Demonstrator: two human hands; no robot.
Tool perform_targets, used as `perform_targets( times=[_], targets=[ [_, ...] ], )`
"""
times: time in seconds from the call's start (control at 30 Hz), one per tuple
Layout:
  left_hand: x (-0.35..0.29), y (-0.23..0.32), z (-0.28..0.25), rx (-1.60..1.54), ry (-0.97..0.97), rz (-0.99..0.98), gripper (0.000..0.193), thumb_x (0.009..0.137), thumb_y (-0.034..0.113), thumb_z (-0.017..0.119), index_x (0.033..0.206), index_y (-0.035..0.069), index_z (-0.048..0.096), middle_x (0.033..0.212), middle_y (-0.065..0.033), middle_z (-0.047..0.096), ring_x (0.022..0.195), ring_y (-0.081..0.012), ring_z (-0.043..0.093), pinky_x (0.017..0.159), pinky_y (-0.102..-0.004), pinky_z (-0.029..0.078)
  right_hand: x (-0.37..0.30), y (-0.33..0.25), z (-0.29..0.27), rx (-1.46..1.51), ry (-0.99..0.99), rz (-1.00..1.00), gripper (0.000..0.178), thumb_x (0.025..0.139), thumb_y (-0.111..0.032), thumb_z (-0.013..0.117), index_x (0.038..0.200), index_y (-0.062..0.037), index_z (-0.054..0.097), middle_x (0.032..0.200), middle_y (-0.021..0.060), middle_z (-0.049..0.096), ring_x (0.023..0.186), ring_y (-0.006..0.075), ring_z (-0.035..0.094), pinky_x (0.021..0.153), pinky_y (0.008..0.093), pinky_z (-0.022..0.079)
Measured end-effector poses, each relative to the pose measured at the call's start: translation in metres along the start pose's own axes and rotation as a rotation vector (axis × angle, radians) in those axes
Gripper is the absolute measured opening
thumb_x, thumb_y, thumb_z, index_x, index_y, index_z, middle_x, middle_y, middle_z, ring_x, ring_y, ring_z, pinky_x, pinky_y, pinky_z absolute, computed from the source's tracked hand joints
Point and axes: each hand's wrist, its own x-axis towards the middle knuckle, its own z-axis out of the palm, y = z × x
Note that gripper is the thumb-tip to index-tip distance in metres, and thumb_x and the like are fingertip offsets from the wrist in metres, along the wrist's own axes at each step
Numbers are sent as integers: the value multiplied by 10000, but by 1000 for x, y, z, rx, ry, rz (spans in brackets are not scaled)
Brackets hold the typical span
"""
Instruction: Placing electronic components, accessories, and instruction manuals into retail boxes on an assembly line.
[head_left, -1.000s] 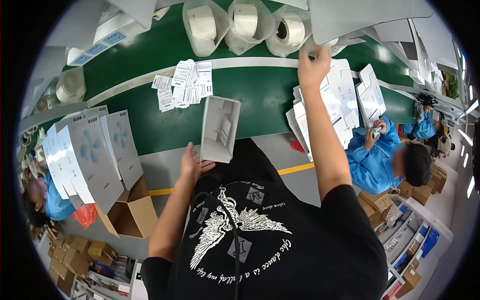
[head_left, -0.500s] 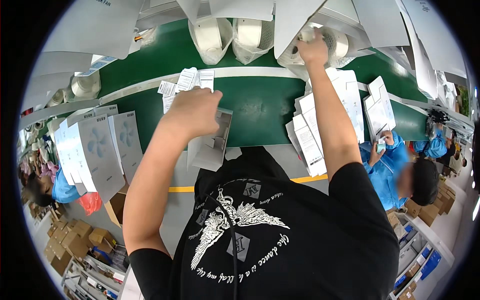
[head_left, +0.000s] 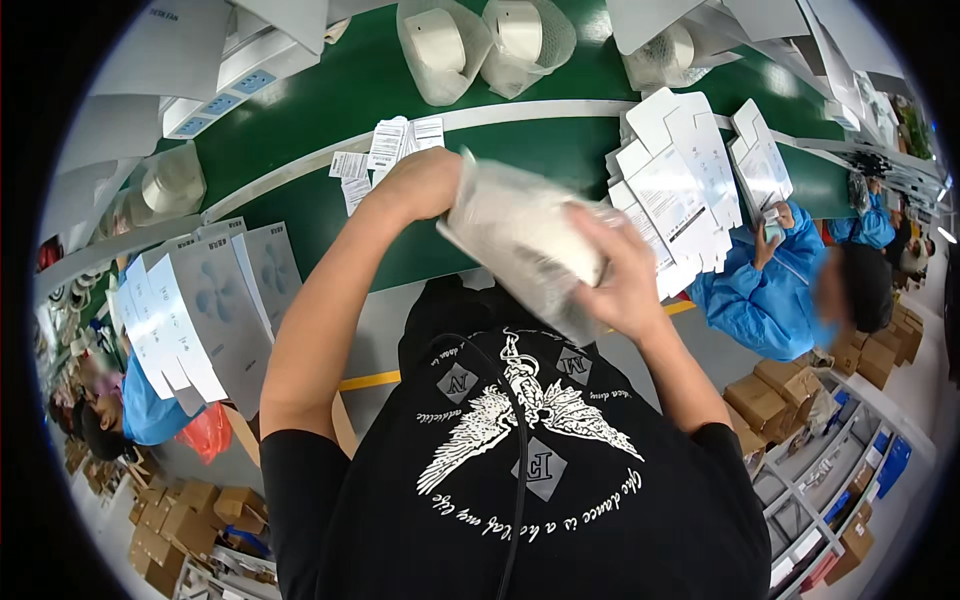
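Note:
My right hand (head_left: 620, 270) is closed round a white rounded device in a clear plastic bag (head_left: 520, 230), held tilted in front of my chest and smeared by motion. At its upper left end, my left hand (head_left: 425, 185) is curled with the knuckles up. Whether those fingers grip the bag or a box behind it is hidden. Just beyond the left hand, several small printed paper slips (head_left: 388, 145) lie on the green table (head_left: 330, 225).
Flattened white cartons (head_left: 675, 170) are stacked on the right. Printed grey-white boxes (head_left: 215, 295) stand at left. Two bagged white devices (head_left: 435, 45) sit at the back, beyond a pale rail (head_left: 540, 112). A co-worker in blue (head_left: 765, 285) is at right.
My right hand has come back from the far side of the table with the bagged device. The small open box near my left hand is no longer visible. The view has shifted.

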Motion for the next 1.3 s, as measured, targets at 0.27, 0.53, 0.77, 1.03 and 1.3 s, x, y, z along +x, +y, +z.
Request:
perform_targets(
  times=[0.27, 0.53, 0.77, 1.03, 1.3],
  targets=[
    [-44, -31, 21, -43, 51, -12, 288, 941, 225, 680, 1067, -29, 728, 952, -244, 744, 849, -350, 740, 733, -439, 570, 55, -20, 124, -631, -96, -206, 813, 805, -125, 804, 1554, -254, 516, 1514, 230, 507, 1248, 488, 615, 1039, 487, 556],
    [-285, 14, 19, -42, 1341, -361, 163, 924, -61, 743, 1075, -16, 703, 980, -131, 700, 804, -224, 650, 733, -328, 546, 162, -55, 89, -279, -108, -291, 636, 861, -60, 767, 1447, -216, 576, 1404, 222, 517, 1217, 516, 592, 1003, 528, 562],
    [-395, 31, 39, 365, 1684, -1064, 316, 956, 31, 786, 1236, -36, 656, 1210, -115, 633, 926, -190, 599, 806, -298, 520, 397, -34, 210, -413, 7, -439, 398, 976, -252, 671, 1360, -147, 677, 1276, 237, 697, 1241, 401, 642, 1005, 499, 558],
    [-404, -12, 46, 97, 1461, -1234, 205, 1045, 151, 721, 1120, -38, 753, 1054, -102, 757, 960, -187, 692, 846, -315, 557, 434, 9, 214, 209, 199, -650, 324, 983, -243, 667, 1218, -25, 721, 1238, 203, 719, 1114, 419, 689, 975, 459, 567],
    [-454, 62, -27, 98, 1405, -634, 196, 1106, 48, 580, 1230, -82, 657, 1237, -184, 744, 1030, -208, 703, 936, -342, 572, 182, 114, 139, 69, 343, 15, 114, 889, -7, 703, 984, -40, 756, 957, 157, 756, 924, 345, 739, 817, 416, 586]
  ],
)
